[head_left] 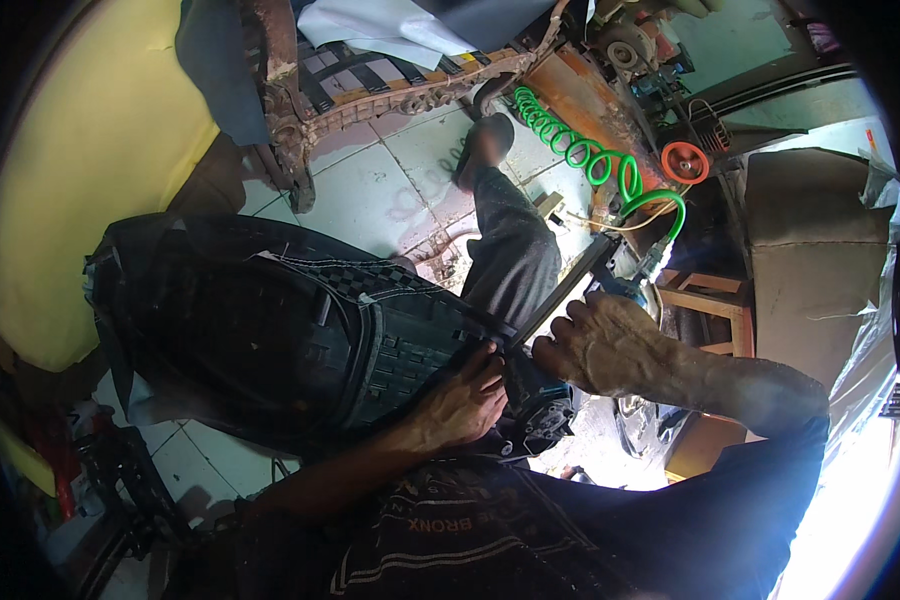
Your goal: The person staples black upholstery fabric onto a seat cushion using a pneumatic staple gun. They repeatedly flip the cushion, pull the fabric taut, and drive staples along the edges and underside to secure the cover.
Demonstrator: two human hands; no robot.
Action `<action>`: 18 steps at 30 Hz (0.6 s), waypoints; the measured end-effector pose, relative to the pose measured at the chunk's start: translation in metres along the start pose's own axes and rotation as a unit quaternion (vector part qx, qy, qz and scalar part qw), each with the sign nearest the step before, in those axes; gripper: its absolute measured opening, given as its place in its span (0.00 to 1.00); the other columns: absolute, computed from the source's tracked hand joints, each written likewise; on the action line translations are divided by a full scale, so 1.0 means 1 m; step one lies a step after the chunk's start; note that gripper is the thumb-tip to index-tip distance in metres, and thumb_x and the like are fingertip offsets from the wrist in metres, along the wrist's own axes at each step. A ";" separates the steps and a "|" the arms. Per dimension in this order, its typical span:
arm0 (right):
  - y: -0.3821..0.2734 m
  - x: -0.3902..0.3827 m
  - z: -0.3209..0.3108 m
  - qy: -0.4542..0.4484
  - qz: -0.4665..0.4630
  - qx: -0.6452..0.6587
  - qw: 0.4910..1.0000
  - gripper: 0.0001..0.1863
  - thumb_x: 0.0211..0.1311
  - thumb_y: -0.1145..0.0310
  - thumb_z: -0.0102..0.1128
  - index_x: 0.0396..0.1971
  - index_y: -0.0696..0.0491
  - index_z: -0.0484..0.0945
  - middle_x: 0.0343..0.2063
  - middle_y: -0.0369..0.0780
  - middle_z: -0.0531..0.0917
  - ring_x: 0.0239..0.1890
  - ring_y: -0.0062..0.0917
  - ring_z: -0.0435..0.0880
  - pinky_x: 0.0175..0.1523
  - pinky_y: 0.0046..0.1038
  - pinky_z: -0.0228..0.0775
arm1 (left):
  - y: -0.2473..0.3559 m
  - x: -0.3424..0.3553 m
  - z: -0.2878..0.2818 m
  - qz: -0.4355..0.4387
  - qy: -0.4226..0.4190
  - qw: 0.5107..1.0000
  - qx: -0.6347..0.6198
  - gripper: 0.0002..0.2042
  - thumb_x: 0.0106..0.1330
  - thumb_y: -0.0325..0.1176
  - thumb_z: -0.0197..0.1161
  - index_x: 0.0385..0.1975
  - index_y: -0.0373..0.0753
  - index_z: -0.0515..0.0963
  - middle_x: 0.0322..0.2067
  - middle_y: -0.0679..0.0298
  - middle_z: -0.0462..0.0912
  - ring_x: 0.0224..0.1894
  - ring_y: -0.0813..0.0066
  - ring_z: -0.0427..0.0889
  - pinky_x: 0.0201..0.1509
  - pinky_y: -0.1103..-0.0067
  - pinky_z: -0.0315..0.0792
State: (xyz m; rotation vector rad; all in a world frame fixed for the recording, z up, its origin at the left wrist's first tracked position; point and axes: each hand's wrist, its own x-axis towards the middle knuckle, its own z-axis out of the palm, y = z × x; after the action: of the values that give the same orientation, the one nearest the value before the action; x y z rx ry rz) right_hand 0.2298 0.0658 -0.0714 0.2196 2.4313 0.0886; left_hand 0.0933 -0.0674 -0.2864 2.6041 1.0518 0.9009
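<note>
A black motorcycle seat (230, 320) lies across my lap, its ribbed plastic underside facing up. Dark cover material, partly checkered, wraps over its edge. My left hand (460, 408) rests at the seat's narrow right end, its bent fingers pressed together on the seat cover (370, 278) at the rim. In my right hand (605, 345) is an air staple gun (570, 288), with my fingers closed around it. Its long dark bar slants down to the seat's end, near my left fingertips. I cannot make out whether its tip touches the cover.
A green coiled air hose (595, 165) runs to the staple gun. At the far side stands a carved wooden chair frame (295, 135) with webbing. Yellow foam (80, 170) fills the left. A compressor with a red wheel (685, 162) and a wooden stool (705, 300) are at right.
</note>
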 end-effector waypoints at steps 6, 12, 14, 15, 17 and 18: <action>-0.001 -0.001 -0.005 -0.005 -0.010 0.000 1.000 0.08 0.66 0.64 0.61 0.36 0.52 0.81 0.27 0.40 0.87 0.32 0.33 0.90 0.32 0.37 0.83 | -0.001 -0.004 0.003 -0.024 -0.085 0.993 -0.075 0.17 0.66 0.36 0.63 0.49 0.31 0.82 0.56 0.45 0.78 0.68 0.47 0.68 0.82 0.52 0.52; 0.002 0.003 -0.008 0.004 -0.004 0.005 1.000 0.08 0.66 0.64 0.61 0.36 0.53 0.81 0.27 0.40 0.87 0.32 0.33 0.90 0.31 0.36 0.82 | 0.000 -0.004 0.005 -0.041 0.048 0.994 -0.092 0.16 0.67 0.36 0.61 0.47 0.30 0.82 0.57 0.47 0.77 0.71 0.49 0.65 0.82 0.52 0.52; 0.002 0.006 -0.008 0.011 -0.009 -0.006 1.000 0.08 0.66 0.64 0.61 0.36 0.53 0.81 0.27 0.40 0.87 0.32 0.33 0.90 0.31 0.35 0.83 | 0.000 -0.004 0.003 -0.044 -0.005 0.992 -0.114 0.23 0.65 0.33 0.62 0.59 0.28 0.77 0.66 0.41 0.68 0.75 0.41 0.59 0.83 0.53 0.52; 0.002 0.006 -0.008 0.022 -0.015 -0.016 1.000 0.08 0.66 0.64 0.61 0.36 0.53 0.81 0.27 0.40 0.87 0.33 0.33 0.90 0.31 0.35 0.83 | 0.000 -0.004 0.001 -0.043 -0.037 0.991 -0.118 0.26 0.65 0.32 0.63 0.63 0.28 0.75 0.69 0.39 0.65 0.77 0.38 0.57 0.83 0.54 0.52; 0.002 0.007 -0.009 0.012 -0.019 -0.014 1.000 0.08 0.66 0.64 0.61 0.36 0.53 0.81 0.27 0.40 0.87 0.33 0.33 0.91 0.32 0.35 0.83 | 0.000 -0.003 0.000 -0.030 -0.127 0.986 -0.104 0.26 0.65 0.32 0.62 0.63 0.28 0.75 0.71 0.40 0.64 0.77 0.38 0.57 0.83 0.55 0.52; 0.001 0.006 -0.011 -0.007 -0.017 -0.003 1.000 0.08 0.66 0.64 0.61 0.36 0.53 0.81 0.27 0.40 0.87 0.33 0.33 0.91 0.32 0.35 0.84 | 0.000 -0.002 -0.001 -0.040 -0.166 0.981 -0.095 0.26 0.65 0.33 0.62 0.62 0.29 0.76 0.71 0.40 0.64 0.77 0.38 0.58 0.84 0.55 0.51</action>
State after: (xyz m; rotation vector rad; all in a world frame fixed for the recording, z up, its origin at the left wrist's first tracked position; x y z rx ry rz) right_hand 0.2182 0.0683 -0.0669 0.1763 2.4199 0.0785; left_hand 0.0912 -0.0688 -0.2871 2.4220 0.9228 0.4953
